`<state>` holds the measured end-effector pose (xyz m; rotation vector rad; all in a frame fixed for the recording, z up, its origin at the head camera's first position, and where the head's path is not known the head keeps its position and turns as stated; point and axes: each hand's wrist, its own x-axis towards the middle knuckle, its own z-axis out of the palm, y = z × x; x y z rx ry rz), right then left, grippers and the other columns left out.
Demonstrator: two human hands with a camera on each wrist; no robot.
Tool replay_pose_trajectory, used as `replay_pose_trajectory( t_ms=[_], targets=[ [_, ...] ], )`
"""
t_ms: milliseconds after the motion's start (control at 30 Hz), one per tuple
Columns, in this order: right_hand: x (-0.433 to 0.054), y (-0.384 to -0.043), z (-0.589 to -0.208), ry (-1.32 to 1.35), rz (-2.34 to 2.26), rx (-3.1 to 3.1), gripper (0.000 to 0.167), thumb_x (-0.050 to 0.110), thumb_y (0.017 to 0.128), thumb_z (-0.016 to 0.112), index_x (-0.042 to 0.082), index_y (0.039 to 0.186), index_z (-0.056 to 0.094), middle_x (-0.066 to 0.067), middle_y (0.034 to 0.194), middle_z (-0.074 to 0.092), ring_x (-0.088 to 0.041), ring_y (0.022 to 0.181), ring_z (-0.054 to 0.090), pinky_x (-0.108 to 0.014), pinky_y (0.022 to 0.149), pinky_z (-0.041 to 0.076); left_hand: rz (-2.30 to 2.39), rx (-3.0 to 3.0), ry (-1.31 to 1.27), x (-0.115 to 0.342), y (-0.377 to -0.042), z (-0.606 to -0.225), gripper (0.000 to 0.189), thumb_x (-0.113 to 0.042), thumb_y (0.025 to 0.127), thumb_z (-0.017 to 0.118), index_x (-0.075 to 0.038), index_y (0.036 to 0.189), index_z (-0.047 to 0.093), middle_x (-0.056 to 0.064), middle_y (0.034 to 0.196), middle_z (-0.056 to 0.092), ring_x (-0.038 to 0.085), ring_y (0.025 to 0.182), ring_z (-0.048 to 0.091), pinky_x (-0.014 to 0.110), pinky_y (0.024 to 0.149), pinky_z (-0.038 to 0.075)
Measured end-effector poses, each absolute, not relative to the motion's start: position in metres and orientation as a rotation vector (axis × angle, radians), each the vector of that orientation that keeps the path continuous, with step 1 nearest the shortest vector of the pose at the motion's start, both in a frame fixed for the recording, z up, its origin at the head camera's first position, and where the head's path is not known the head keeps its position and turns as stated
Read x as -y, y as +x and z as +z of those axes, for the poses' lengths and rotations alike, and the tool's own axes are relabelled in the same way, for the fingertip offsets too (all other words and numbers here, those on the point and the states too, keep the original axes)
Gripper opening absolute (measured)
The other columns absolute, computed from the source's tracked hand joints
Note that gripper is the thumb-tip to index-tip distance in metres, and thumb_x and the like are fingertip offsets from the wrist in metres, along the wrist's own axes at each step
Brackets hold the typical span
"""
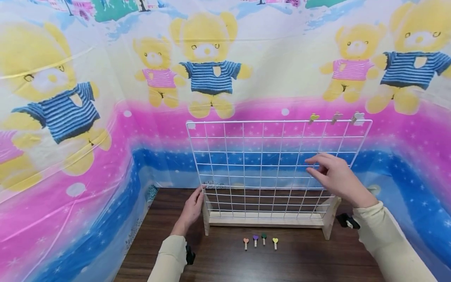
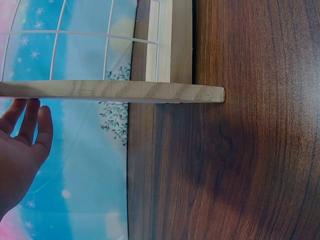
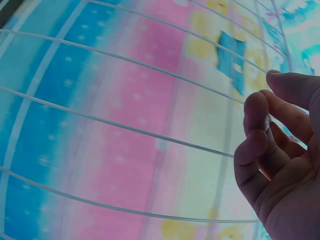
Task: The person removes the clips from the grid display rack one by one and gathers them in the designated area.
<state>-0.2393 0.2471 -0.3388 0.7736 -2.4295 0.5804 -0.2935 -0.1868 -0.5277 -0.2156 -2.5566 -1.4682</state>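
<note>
A white wire grid (image 1: 262,165) stands upright in a wooden stand (image 1: 266,220) on the table. My left hand (image 1: 193,205) is at the stand's left side, and its fingertips touch the wooden side post (image 2: 115,90) in the left wrist view; the thumb is hidden there. In front of the grid's right part, my right hand (image 1: 331,172) is raised with its fingers loosely bent and a gap between thumb and forefinger. Nothing shows between the fingers of the right hand (image 3: 285,150). Along the grid's top wire at the right sit a yellow heart clothespin (image 1: 314,117), a pinkish one and a white one.
Several small heart clothespins lie on the dark wooden table (image 1: 225,258) before the stand: orange (image 1: 246,243), purple (image 1: 255,240), green (image 1: 264,239) and yellow (image 1: 275,243). A bear-printed cloth (image 1: 282,78) hangs behind the grid and along both sides.
</note>
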Motion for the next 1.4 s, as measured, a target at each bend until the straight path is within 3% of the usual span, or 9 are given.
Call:
replay_pose_trajectory(
  t_ms=[367, 667, 900, 1167, 1400],
  targets=[
    [-0.247, -0.241, -0.291, 0.717, 0.634, 2.15, 0.029, -0.001, 0.078, 0.075, 0.002, 0.106, 0.07, -0.001, 0.083, 0.06, -0.001, 0.059, 0.047, -0.013, 0.054, 0.039, -1.494, 2.574, -0.203, 0.188, -0.294, -0.53, 0.038, -0.027, 0.104, 0.039, -0.015, 0.139, 0.048, 0.015, 0.139, 0.047, 0.032, 0.125, 0.043, 0.053, 0.098, 0.035],
    [-0.237, -0.246, -0.265, 0.673, 0.677, 2.005, 0.035, -0.002, 0.078, 0.075, 0.004, 0.112, 0.069, -0.008, 0.093, 0.062, 0.003, 0.059, 0.046, -0.01, 0.056, 0.037, -1.485, 2.566, -0.203, 0.189, -0.294, -0.533, 0.036, -0.027, 0.104, 0.039, -0.017, 0.137, 0.05, 0.015, 0.137, 0.048, 0.032, 0.124, 0.044, 0.052, 0.097, 0.036],
    [-0.225, -0.253, -0.251, 0.582, 0.731, 2.112, 0.035, 0.009, 0.09, 0.065, 0.005, 0.125, 0.062, -0.011, 0.111, 0.06, 0.008, 0.057, 0.05, -0.01, 0.052, 0.04, -1.473, 2.567, -0.211, 0.19, -0.294, -0.531, 0.036, -0.026, 0.104, 0.039, -0.019, 0.137, 0.05, 0.014, 0.136, 0.049, 0.031, 0.122, 0.045, 0.052, 0.096, 0.037],
    [-0.219, -0.26, -0.249, 0.489, 0.849, 2.241, 0.031, 0.015, 0.095, 0.058, 0.005, 0.125, 0.062, -0.01, 0.089, 0.064, -0.017, 0.051, 0.058, -0.02, 0.042, 0.042, -1.482, 2.562, -0.228, 0.188, -0.293, -0.529, 0.037, -0.026, 0.104, 0.039, -0.014, 0.138, 0.049, 0.015, 0.138, 0.048, 0.032, 0.124, 0.044, 0.052, 0.097, 0.036],
    [-0.218, -0.263, -0.248, 0.446, 0.903, 2.246, 0.029, 0.018, 0.095, 0.058, 0.005, 0.12, 0.064, -0.011, 0.087, 0.066, -0.015, 0.051, 0.058, -0.019, 0.044, 0.044, -1.487, 2.555, -0.22, 0.187, -0.294, -0.529, 0.037, -0.026, 0.104, 0.039, -0.016, 0.137, 0.049, 0.015, 0.139, 0.046, 0.032, 0.126, 0.042, 0.053, 0.099, 0.035]
  ],
)
